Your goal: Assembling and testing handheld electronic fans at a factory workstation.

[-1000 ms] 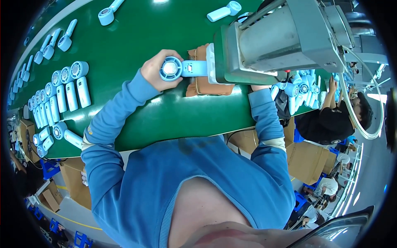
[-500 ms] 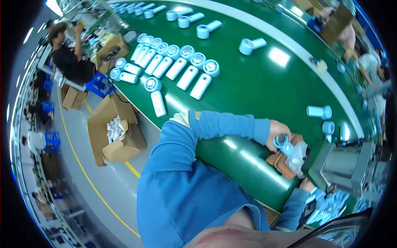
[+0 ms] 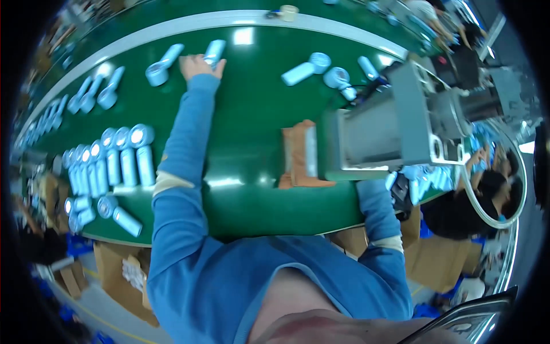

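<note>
My left arm stretches to the far side of the green table. My left hand [image 3: 200,67] is closed over the round head of a light blue handheld fan [image 3: 215,50], its handle pointing away from me. To the left of it lies another handheld fan [image 3: 164,65], apart from my hand. My right forearm runs up to a grey machine [image 3: 378,135], and the right hand is hidden behind it. Left of the machine is a brown holder-like piece [image 3: 299,155] with a pale strip along one side; what it is made of is unclear.
Rows of light blue fans [image 3: 113,160] lie at the left, with several more along the far edge. A few fans [image 3: 309,69] are beyond the machine. A pile of light blue parts [image 3: 427,179] lies at the right. Cardboard boxes [image 3: 117,275] stand below; people sit around.
My left hand has moved from beside the brown piece to the far side of the table with a fan. The view has turned to the right. My right hand has gone out of sight.
</note>
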{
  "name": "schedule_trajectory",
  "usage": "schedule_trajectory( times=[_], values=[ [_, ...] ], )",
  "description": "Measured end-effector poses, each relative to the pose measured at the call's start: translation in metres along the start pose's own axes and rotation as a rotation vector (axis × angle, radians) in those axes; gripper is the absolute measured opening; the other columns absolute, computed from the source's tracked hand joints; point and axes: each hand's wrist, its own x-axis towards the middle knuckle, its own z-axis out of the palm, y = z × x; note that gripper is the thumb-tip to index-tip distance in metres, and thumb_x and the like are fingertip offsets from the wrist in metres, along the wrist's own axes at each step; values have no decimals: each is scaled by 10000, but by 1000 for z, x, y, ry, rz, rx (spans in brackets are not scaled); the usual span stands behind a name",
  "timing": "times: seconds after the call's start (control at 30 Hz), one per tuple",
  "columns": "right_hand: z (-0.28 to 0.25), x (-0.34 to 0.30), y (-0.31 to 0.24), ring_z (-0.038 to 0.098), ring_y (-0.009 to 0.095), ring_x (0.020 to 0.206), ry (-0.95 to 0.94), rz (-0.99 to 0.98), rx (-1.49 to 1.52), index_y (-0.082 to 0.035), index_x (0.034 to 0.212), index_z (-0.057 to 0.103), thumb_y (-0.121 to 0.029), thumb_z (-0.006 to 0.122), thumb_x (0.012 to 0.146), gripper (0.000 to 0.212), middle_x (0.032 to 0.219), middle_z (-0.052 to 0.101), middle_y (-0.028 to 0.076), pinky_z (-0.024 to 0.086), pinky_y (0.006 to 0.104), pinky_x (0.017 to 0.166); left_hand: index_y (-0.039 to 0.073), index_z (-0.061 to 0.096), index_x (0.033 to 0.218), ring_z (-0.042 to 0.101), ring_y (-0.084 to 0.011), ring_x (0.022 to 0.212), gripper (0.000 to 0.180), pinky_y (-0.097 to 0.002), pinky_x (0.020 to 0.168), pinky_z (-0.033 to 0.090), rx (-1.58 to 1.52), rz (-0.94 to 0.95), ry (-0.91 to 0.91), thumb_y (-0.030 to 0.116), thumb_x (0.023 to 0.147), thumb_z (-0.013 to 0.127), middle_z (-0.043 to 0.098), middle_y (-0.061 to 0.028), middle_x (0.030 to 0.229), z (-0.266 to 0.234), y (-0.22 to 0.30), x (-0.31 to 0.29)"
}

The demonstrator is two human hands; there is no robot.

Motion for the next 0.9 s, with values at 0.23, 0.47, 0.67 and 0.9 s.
schedule_trajectory(
  times=[0.23,0.47,0.67,0.9],
  values=[
    [-3,-52,-4,434,339,1297,-33,-85,-84,-186,1422,411,-592,348,933,639,1401,484,84,326,619,1059,57,526,1246,502,-376,1132,847,-464,935,440,-540,385,-214,625,646,711,504,-207,1261,36,227,-3],
    [57,-36,5,381,351,1333,-87,-213,218,-211,1461,333,-650,341,903,711,1454,416,75,271,635,1082,95,537,1208,602,-302,985,739,-392,878,488,-422,509,-722,477,632,797,598,-148,1134,60,256,15],
    [59,-29,6,370,332,1340,-3,-297,321,-188,1476,287,-600,366,904,710,1485,371,83,274,570,1090,108,534,1192,650,-328,897,642,-383,810,517,-591,612,-173,231,612,779,657,-145,1027,-72,86,-23],
    [21,-23,-25,407,302,1312,35,-150,-255,-121,1458,298,-455,404,936,629,1481,363,112,327,459,1077,56,538,1184,645,-252,919,615,-316,837,498,-781,329,-517,70,586,681,653,-120,1042,-106,-38,-94]
  ],
)
